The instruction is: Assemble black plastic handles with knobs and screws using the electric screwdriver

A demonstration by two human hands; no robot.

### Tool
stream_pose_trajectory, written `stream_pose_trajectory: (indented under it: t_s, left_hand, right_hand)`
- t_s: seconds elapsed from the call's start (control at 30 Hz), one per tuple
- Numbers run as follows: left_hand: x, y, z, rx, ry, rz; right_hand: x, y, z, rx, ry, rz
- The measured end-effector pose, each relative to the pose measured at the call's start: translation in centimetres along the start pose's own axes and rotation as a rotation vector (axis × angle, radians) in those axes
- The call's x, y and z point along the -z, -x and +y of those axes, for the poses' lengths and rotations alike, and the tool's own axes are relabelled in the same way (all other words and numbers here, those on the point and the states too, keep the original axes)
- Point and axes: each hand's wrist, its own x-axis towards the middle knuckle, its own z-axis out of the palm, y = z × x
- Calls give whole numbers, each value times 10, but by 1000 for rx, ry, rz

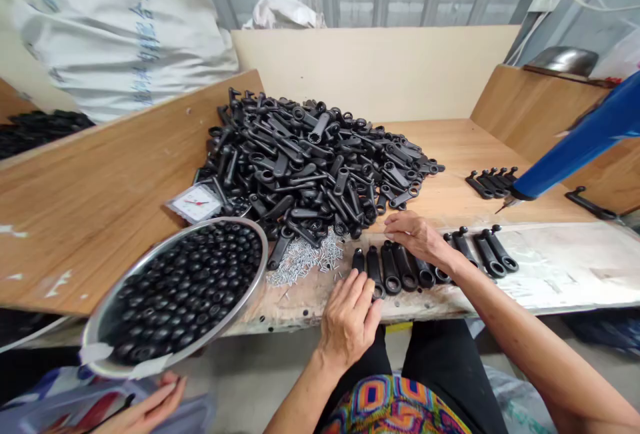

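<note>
Left fingers (353, 286) — on ring-ended black levers (374, 265) | slim metal pins (306, 261) — heaped

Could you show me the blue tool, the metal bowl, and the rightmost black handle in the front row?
Blue tool (577, 145): head view, middle of its body.
Metal bowl (100, 317): head view, inner wall at left.
Rightmost black handle (498, 247): head view, middle of its shaft.

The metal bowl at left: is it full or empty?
Seems nearly full: black balls spread across the metal bowl almost to its rim.
</note>
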Motion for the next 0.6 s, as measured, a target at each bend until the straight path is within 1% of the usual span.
stream_pose_trajectory:
  t_s: [0.13, 0.23, 0.4, 0.5, 0.6]
  left_hand:
    - [-1, 0, 1, -5, -22, 0]
    - [-1, 0, 1, -3, -27, -16]
    - [-1, 0, 3, 24, -35, -31]
    - [-2, 1, 4, 35, -34, -36]
    - [-3, 1, 4, 38, -25, -40]
  right_hand:
    - [-7, 4, 5, 17, -17, 32]
    - [-15, 2, -1, 65, -12, 25]
    - [-29, -5, -9, 186, 94, -17]
    - [-33, -5, -6, 208, 130, -27]
    - [-32, -2, -1, 207, 190, -34]
